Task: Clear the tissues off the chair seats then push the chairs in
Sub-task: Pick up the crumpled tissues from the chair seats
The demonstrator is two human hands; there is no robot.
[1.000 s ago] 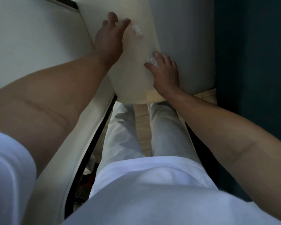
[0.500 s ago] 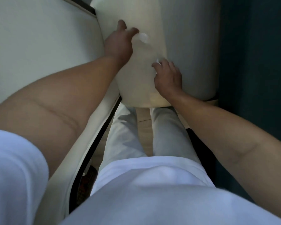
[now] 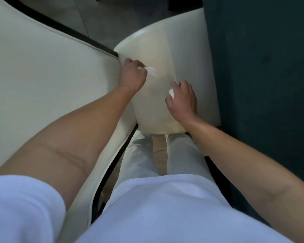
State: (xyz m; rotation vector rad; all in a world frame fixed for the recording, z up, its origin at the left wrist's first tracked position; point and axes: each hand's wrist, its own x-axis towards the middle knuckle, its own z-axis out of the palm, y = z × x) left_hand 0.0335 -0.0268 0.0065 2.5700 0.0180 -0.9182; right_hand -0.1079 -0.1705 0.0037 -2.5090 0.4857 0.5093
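A cream chair seat (image 3: 158, 50) lies ahead of me, its front edge above my legs. My left hand (image 3: 132, 77) is over the seat's left part, fingers curled round a crumpled white tissue (image 3: 151, 71) that sticks out to the right of the fist. My right hand (image 3: 182, 99) is over the seat's right part and grips a second white tissue (image 3: 171, 92), of which only small bits show between the fingers.
A large cream chair back with dark trim (image 3: 47, 81) fills the left side, close against my left arm. A dark teal surface (image 3: 261, 85) stands at the right, beside the seat. Grey floor (image 3: 104, 13) shows beyond.
My left hand went from lying open beside the far tissue to closing its fingers on it. My right hand kept its tissue. The view tilted, showing more of the seat and floor.
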